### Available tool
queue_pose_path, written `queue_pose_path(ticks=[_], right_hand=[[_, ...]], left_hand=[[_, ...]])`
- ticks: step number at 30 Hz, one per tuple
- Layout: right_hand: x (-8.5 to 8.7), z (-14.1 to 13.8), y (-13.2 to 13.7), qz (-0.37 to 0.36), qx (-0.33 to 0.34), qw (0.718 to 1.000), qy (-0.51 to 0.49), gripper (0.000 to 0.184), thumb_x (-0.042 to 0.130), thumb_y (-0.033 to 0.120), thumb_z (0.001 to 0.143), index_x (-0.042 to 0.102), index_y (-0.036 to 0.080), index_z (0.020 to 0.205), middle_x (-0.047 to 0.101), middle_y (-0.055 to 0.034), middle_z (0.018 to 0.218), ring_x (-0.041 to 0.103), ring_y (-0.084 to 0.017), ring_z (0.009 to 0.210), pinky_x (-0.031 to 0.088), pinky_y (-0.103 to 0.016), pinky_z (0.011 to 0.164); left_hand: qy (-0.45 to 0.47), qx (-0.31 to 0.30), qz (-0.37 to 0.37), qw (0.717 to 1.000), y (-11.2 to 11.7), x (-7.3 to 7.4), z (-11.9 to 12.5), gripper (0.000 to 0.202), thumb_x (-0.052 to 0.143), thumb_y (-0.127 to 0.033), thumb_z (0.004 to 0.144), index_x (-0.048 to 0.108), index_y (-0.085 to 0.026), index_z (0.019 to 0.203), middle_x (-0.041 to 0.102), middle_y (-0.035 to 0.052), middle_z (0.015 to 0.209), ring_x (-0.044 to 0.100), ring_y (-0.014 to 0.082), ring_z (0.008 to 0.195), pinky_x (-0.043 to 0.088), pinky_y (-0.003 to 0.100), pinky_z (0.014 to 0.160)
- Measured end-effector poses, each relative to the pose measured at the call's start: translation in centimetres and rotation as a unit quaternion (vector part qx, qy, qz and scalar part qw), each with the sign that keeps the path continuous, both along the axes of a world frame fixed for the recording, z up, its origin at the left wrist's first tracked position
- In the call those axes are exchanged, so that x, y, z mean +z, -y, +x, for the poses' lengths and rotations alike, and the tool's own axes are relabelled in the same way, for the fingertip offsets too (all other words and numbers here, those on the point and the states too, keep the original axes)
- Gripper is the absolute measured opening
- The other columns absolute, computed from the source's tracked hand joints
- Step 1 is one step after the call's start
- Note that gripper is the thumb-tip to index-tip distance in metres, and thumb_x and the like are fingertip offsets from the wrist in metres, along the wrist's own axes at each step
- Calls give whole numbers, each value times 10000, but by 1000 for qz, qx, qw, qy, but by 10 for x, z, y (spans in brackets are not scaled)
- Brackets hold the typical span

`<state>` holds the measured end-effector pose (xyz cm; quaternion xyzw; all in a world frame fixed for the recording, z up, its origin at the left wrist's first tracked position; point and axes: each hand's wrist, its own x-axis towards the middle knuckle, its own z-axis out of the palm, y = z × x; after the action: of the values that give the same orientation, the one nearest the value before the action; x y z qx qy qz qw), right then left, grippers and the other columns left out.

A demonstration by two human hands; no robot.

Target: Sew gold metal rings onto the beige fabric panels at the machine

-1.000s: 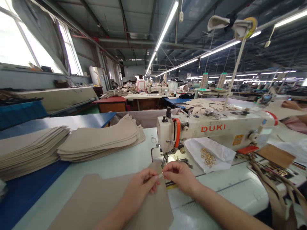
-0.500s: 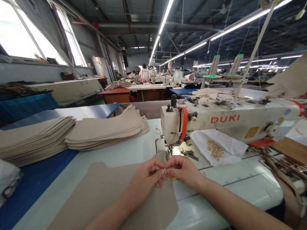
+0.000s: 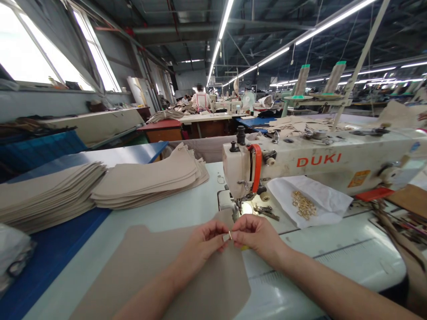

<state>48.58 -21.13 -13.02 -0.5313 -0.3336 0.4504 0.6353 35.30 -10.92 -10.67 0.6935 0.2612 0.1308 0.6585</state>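
My left hand (image 3: 207,242) is closed, pinching a small light fabric tab (image 3: 226,238) between thumb and fingers. My right hand (image 3: 258,238), also closed, grips a tiny gold metal ring (image 3: 230,235) that meets the end of the tab. The ring's exact shape is partly hidden by the fingertips. Under both hands lies a large flat beige panel (image 3: 187,275) on the pale table. Just beyond them stands the head of a white sewing machine (image 3: 235,171), its lit needle area close to my fingers.
Several gold metal pieces (image 3: 304,204) lie on a white bag (image 3: 328,211) beside the machine. Stacks of beige panels (image 3: 147,184) sit at the left, partly on a blue surface (image 3: 66,240). Thread cones (image 3: 302,82) stand behind. A person (image 3: 201,101) is far off.
The light tab now shows between my fingers with the gold ring at its end. My hands stay nearly in place; the view has shifted slightly.
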Motion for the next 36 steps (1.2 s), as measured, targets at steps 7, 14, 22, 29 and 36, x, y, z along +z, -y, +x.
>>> queue_pose_path(ticks=[7, 14, 22, 29, 36], right_hand=[[1, 1, 4, -6, 38, 999, 17, 356, 796, 451, 567, 611, 167, 677, 621, 25, 614, 583, -115, 570, 469, -245, 585], [0, -2, 12, 17, 23, 997, 78, 263, 737, 427, 666, 655, 181, 709, 643, 7, 648, 591, -131, 626, 463, -248, 616], [-2, -5, 9, 31, 15, 996, 76, 180, 712, 335, 694, 641, 170, 708, 630, 12, 637, 558, -115, 601, 425, -224, 588], [6, -12, 17, 52, 1, 967, 248, 196, 694, 215, 712, 588, 185, 874, 561, 19, 737, 523, -125, 672, 412, -220, 607], [7, -10, 19, 121, -9, 915, 385, 88, 627, 146, 778, 555, 189, 756, 577, -7, 768, 546, -139, 738, 421, -230, 678]], left_hand=[[-20, -14, -32, 999, 1, 6, 1, 168, 662, -265, 581, 556, -157, 655, 559, -37, 581, 481, 108, 572, 347, 223, 570], [-15, -16, 79, 997, 0, -10, -4, 94, 608, -234, 641, 567, -153, 664, 563, -26, 596, 484, 112, 567, 352, 222, 541], [7, 7, 108, 994, 4, -4, -5, 83, 616, -235, 664, 614, -153, 660, 622, 4, 642, 548, 132, 618, 425, 234, 600], [-5, 31, 175, 984, 5, -9, -6, 48, 540, -162, 643, 583, -172, 661, 585, -24, 610, 533, 125, 583, 409, 218, 555], [-32, 36, 207, 977, 7, -6, -8, 51, 516, -149, 644, 554, -180, 653, 547, -42, 590, 515, 122, 574, 393, 214, 541]])
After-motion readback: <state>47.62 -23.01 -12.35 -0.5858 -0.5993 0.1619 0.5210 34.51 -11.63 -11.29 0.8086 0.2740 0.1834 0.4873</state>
